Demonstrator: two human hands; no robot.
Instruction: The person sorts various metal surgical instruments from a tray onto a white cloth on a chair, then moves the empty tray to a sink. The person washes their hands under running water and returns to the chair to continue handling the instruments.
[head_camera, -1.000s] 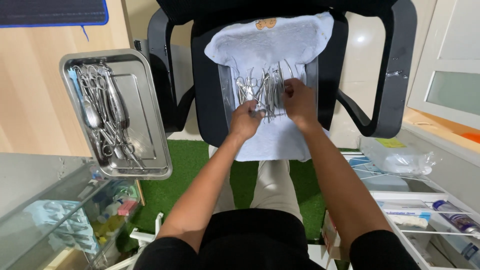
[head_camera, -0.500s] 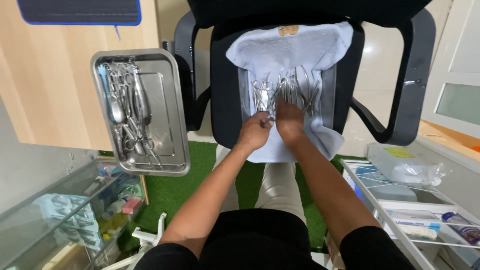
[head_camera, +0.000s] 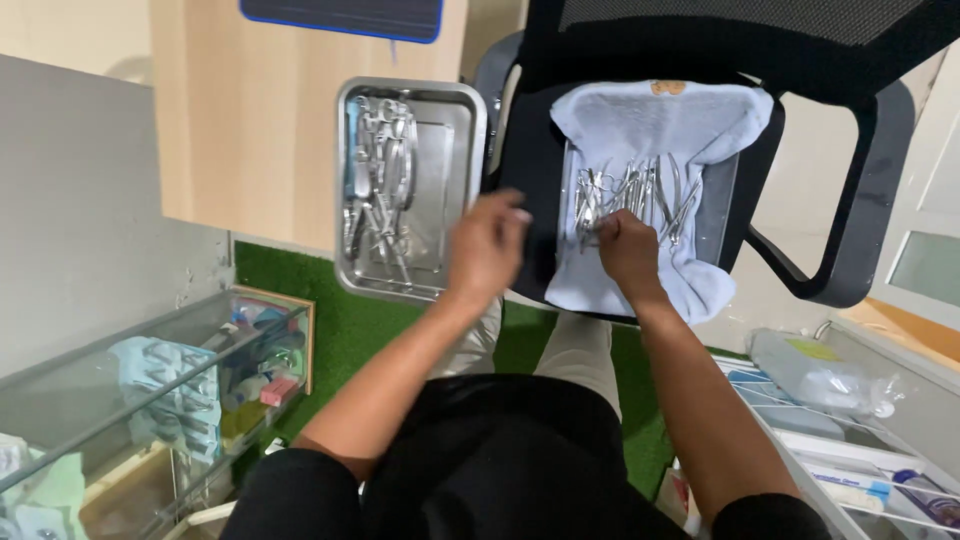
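Right hand (head_camera: 628, 250) is centre-right of frame, down on the pale blue cloth (head_camera: 650, 125) that lines a tray on the black chair (head_camera: 830, 200) seat. Fingers curled in, tips at the lower left end of the row of steel instruments (head_camera: 630, 190); looks like it's pinching one, but can't tell for sure, fingertips hide the contact. Instruments lie fanned across the cloth mid-seat, mostly scissor/forceps type w/ ring handles, too tangled to count. Left hand (head_camera: 487, 245) is mid-frame, blurred, hovering between the chair's left edge and the steel tray (head_camera: 460, 180) at upper-centre left. Fingers loosely bent, partly open; can't make out anything in it. Steel tray sits just left of the chair, against a light wood panel (head_camera: 240, 130); second pile of instruments (head_camera: 380, 180) packed along its left half, right half bare metal. Hands are apart, left one nearer the steel tray, right one on the cloth. Green turf floor (head_camera: 340, 320) shows below the tray and under the chair. Lower left: glass shelf unit (head_camera: 150, 400) w/ teal fabric and small packs inside. Lower right: white wire rack (head_camera: 860, 450) w/ clear plastic bag and boxed supplies. Person wears black top, light trousers, forearms bare.
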